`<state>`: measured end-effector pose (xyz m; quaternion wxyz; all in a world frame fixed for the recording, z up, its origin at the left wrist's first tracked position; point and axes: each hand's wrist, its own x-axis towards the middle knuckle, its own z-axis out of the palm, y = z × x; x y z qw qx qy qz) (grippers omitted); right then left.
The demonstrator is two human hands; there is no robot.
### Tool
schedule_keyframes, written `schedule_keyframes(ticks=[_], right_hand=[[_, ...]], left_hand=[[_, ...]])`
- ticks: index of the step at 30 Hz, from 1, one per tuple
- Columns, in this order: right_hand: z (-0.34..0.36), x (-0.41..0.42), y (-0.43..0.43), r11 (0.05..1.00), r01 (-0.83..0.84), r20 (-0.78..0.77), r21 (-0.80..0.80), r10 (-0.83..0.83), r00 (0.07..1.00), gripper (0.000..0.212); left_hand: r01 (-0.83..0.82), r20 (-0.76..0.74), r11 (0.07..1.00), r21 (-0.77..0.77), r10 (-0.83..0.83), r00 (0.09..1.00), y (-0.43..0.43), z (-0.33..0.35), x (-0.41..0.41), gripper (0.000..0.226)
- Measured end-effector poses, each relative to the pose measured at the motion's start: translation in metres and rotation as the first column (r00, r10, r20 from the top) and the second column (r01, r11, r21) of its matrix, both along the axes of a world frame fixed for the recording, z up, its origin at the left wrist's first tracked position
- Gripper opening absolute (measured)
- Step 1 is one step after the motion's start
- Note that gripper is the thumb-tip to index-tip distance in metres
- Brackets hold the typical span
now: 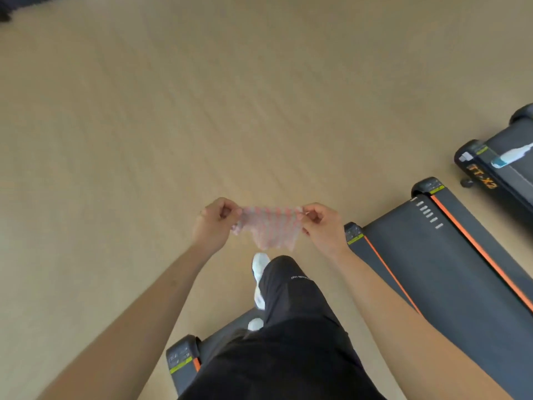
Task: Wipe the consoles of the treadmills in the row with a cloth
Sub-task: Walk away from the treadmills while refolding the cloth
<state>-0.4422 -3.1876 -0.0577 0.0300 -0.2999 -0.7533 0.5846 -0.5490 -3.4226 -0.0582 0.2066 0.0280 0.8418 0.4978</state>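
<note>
**Hands and cloth.** Your left hand (215,223) and right hand (320,223) are held out side by side just below the centre of view. Each pinches one upper corner of the cloth (268,229) between the thumb and curled fingers. There is one cloth, and it hangs stretched between your hands in the air above the floor (144,140). It is thin and limp, pale pink with darker reddish stripes running top to bottom, and its lower edge is uneven. Blur hides the weave.

**Legs.** At 6 o'clock from the cloth are two white shoes, the front shoe (261,267) ahead of the rear shoe (255,324). Above them are loose black trousers (288,327) with one short line of white lettering.

**Treadmills.** There are three, and only their rear ends show.
- The nearest treadmill (184,359) lies at 6 o'clock, under your legs.
- The second treadmill (450,272) lies at 4 o'clock from your right hand.
- The third treadmill (490,180) lies at 2 o'clock.

Each has a flat, dark grey deck, rounded black end caps and yellow-green labels. Orange stripes edge the second treadmill's belt, and orange lettering marks the third's side rail. One white bottle (512,155) with a blue end lies on the third's belt.

**Floor.** Pale, wood-grain planks.
</note>
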Motion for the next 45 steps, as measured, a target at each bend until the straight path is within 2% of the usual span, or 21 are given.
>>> schedule_keyframes(ticks=[4,8,12,15,21,25,29,34,36,38,43,45], right_hand=[[-0.042,-0.090,0.034,0.999,0.038,-0.033,-0.029,-0.039,0.999,0.023],[-0.127,-0.175,0.084,0.984,0.127,-0.026,-0.123,-0.131,0.991,0.010],[-0.220,-0.262,0.137,0.915,0.283,0.041,-0.288,-0.283,0.958,0.007],[-0.242,-0.313,0.174,0.865,0.388,0.084,-0.318,-0.382,0.920,0.009],[-0.237,-0.395,0.269,0.797,0.543,0.158,-0.265,-0.520,0.840,0.012],[-0.240,-0.438,0.336,0.831,0.550,0.183,-0.082,-0.530,0.828,0.013],[-0.241,-0.469,0.397,0.814,0.578,0.268,0.064,-0.572,0.775,0.007],[-0.233,-0.485,0.479,0.715,0.681,0.323,0.159,-0.690,0.648,0.008],[-0.232,-0.483,0.519,0.675,0.707,0.311,0.209,-0.732,0.606,0.002],[-0.233,-0.479,0.560,0.655,0.718,0.314,0.237,-0.751,0.581,0.005],[-0.250,-0.455,0.675,0.534,0.824,0.292,0.189,-0.832,0.472,0.009],[-0.257,-0.446,0.723,0.478,0.865,0.275,0.151,-0.861,0.428,0.008]], left_hand=[[0.044,-0.028,0.999,-0.025,-0.045,0.999,0.035,-0.031,-0.091,0.012],[0.100,-0.062,0.991,-0.086,-0.106,0.992,0.084,-0.115,-0.196,0.016],[0.184,-0.035,0.979,-0.082,-0.188,0.982,0.154,-0.210,-0.306,0.017],[0.219,0.009,0.974,-0.066,-0.219,0.976,0.211,-0.237,-0.365,0.014],[0.379,0.108,0.925,-0.010,-0.376,0.920,0.341,-0.230,-0.476,0.010],[0.511,0.083,0.859,0.020,-0.511,0.856,0.431,-0.240,-0.545,0.009],[0.698,0.056,0.716,0.000,-0.697,0.715,0.530,-0.254,-0.598,0.011],[0.903,0.048,0.406,-0.138,-0.908,0.416,0.667,-0.258,-0.637,0.010],[0.939,0.036,0.290,-0.183,-0.953,0.301,0.727,-0.253,-0.643,0.024],[0.959,0.016,0.206,-0.196,-0.977,0.213,0.789,-0.253,-0.645,0.030],[0.974,-0.012,0.070,-0.217,-0.998,0.069,0.949,-0.256,-0.628,0.017],[0.971,-0.008,0.068,-0.227,-0.998,0.068,1.010,-0.256,-0.616,0.018]])
